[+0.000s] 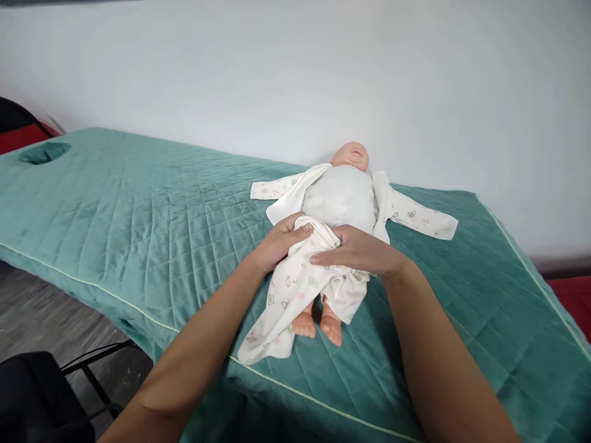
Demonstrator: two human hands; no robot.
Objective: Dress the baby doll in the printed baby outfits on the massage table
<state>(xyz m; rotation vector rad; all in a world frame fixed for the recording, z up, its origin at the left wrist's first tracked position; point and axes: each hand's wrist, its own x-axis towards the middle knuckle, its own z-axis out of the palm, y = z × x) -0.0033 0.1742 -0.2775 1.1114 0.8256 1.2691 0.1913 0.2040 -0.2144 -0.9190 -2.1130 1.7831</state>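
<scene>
A baby doll [349,154] lies on its back with its feet towards me and a white cloth-covered torso. An open white printed baby shirt [418,216] lies spread beneath it, both sleeves stretched sideways. White printed baby pants [300,280] are bunched over its lower body, one leg covered and the other pant leg hanging loose to the left. My left hand [284,240] is closed on the waistband, thumb on top. Opposite it, my right hand [360,251] grips the waistband's right side, its fingers partly hidden by fabric. Both doll feet show below the pants.
The doll rests on a green quilted bed [184,221] with light piping along its edge and a face hole [45,153] at the far left. A pale wall [231,80] runs behind. A black object [41,394] stands on the floor at lower left.
</scene>
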